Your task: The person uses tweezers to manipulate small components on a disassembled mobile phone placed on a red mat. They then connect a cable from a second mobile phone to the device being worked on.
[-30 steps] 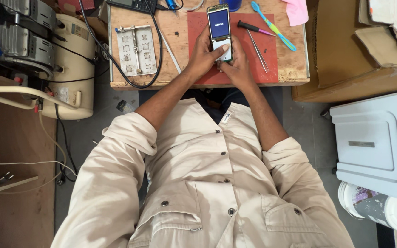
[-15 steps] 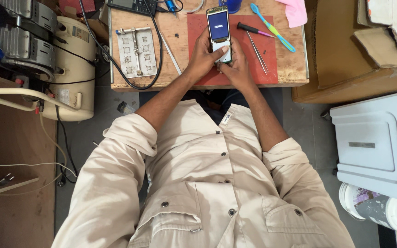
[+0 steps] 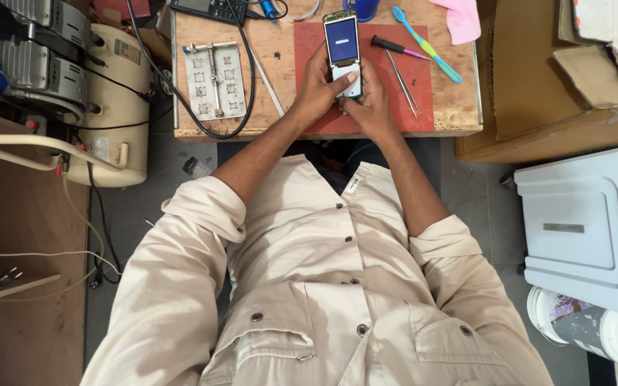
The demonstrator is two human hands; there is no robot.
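The left hand [image 3: 317, 89] and the right hand [image 3: 368, 107] together grasp one small phone [image 3: 342, 51], its screen lit blue, held over the red mat [image 3: 395, 78] on the wooden table [image 3: 280, 64]; the left thumb rests on the keypad, whose keys the fingers largely hide. Beside the phone lie one screwdriver [image 3: 389, 46], one pair of tweezers [image 3: 402, 82], one blue toothbrush [image 3: 427, 44] and one metal holding fixture [image 3: 214, 78], with a pink cloth [image 3: 459, 18] cut off by the top edge.
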